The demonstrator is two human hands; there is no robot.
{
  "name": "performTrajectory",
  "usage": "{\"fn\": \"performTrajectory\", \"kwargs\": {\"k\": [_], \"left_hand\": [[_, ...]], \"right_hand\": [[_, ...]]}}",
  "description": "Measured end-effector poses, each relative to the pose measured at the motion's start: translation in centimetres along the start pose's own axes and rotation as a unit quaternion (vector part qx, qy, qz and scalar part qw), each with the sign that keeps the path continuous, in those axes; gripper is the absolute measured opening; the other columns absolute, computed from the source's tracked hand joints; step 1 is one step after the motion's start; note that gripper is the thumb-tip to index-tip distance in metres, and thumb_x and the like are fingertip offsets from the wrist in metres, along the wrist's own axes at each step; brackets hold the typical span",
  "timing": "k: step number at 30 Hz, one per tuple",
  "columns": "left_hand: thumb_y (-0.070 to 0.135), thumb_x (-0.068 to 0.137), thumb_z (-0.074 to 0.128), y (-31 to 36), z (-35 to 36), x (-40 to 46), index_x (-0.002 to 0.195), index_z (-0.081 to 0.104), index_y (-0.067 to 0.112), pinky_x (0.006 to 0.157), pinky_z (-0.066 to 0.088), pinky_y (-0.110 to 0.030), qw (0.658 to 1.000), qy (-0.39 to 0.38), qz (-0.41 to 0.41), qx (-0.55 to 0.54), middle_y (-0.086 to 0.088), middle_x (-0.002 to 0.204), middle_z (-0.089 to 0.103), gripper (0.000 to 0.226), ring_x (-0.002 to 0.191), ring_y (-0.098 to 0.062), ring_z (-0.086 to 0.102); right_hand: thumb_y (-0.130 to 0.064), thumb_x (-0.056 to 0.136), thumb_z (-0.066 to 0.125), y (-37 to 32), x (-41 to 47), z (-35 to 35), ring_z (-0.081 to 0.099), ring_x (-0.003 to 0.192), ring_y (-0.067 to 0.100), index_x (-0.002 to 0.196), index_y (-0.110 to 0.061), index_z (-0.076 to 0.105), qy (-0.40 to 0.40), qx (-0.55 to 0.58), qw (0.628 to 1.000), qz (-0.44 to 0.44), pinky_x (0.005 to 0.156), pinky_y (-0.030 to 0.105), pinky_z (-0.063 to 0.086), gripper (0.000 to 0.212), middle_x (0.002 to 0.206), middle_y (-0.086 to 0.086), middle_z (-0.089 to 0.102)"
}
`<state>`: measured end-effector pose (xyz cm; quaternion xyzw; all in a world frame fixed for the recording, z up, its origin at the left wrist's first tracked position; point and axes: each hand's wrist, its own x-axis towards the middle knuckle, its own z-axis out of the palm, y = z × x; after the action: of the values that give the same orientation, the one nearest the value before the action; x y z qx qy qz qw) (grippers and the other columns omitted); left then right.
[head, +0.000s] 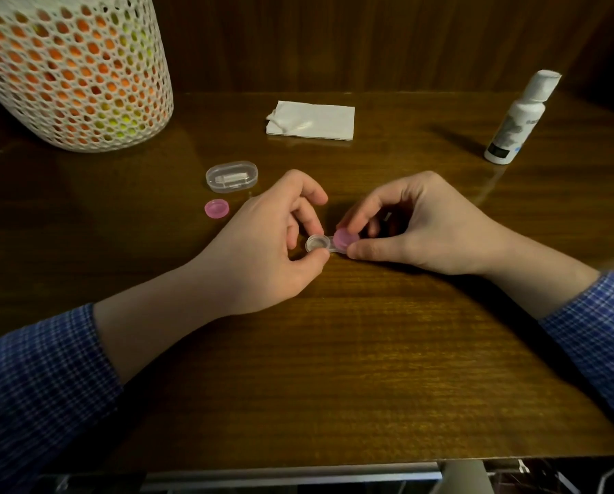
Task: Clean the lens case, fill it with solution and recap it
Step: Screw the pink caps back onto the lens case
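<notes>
Home, prob.: wood desk point(334, 351), mesh basket point(74, 73), wood-panel wall point(334, 37).

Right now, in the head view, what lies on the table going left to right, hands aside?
White mesh basket → clear plastic box → folded white tissue → pink cap on the lens case → white solution bottle.

The wooden table point(334, 351) is showing a polished, grained surface that is catching soft reflections. Near its far left corner a white mesh basket point(74, 73) is looking like matt perforated plastic. A folded paper tissue point(312, 121) is lying matt and slightly creased. The lens case point(318, 243) and small storage box point(231, 176) are looking like clear, glossy plastic, the pink caps point(217, 208) translucent. The solution bottle point(519, 117) is appearing smooth white plastic. The sleeves point(38, 379) are woven checked cloth.
</notes>
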<state>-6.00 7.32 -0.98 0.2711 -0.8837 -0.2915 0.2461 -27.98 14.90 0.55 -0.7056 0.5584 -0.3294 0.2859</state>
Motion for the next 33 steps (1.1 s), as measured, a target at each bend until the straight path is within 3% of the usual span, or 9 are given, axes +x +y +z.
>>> {"fn": "performTrajectory", "kwargs": {"k": [6,24,29,33], "left_hand": [[0.017,0.085,0.081,0.02,-0.03,-0.01,0.127,0.054,0.019,0.059,0.054,-0.035,1.0,0.0,-0.001,0.007,0.013,0.091,0.066,0.05,0.071,-0.018,0.062],[0.016,0.084,0.081,0.01,-0.05,0.08,0.127,0.054,0.019,0.061,0.056,-0.04,1.0,0.0,-0.004,-0.004,0.011,0.09,0.067,0.051,0.071,-0.018,0.062],[0.016,0.084,0.082,0.02,-0.07,0.09,0.127,0.054,0.021,0.061,0.056,-0.039,1.0,-0.004,-0.009,-0.007,0.011,0.091,0.067,0.05,0.072,-0.017,0.062],[0.015,0.084,0.081,0.03,-0.04,0.04,0.126,0.055,0.02,0.06,0.055,-0.037,1.0,-0.003,-0.006,-0.008,0.011,0.09,0.066,0.049,0.072,-0.018,0.062]], "right_hand": [[-0.025,0.079,0.085,-0.19,-0.08,0.15,0.071,0.088,0.022,0.096,-0.02,0.081,0.004,-0.013,1.0,-0.003,0.081,0.048,0.059,0.019,0.099,-0.005,0.079],[-0.04,0.077,0.079,-0.75,-0.26,0.63,0.073,0.093,0.016,0.093,-0.024,0.078,0.016,-0.061,0.998,-0.021,0.084,0.046,0.06,0.022,0.097,-0.007,0.077],[-0.025,0.081,0.084,-0.57,-0.25,0.59,0.073,0.093,0.014,0.083,-0.019,0.078,0.018,-0.049,0.998,-0.029,0.082,0.036,0.061,0.009,0.112,-0.009,0.074],[-0.014,0.083,0.083,-0.43,-0.24,0.49,0.074,0.09,0.019,0.087,-0.015,0.08,0.0,-0.034,0.999,-0.031,0.082,0.039,0.062,0.006,0.108,-0.006,0.077]]}}
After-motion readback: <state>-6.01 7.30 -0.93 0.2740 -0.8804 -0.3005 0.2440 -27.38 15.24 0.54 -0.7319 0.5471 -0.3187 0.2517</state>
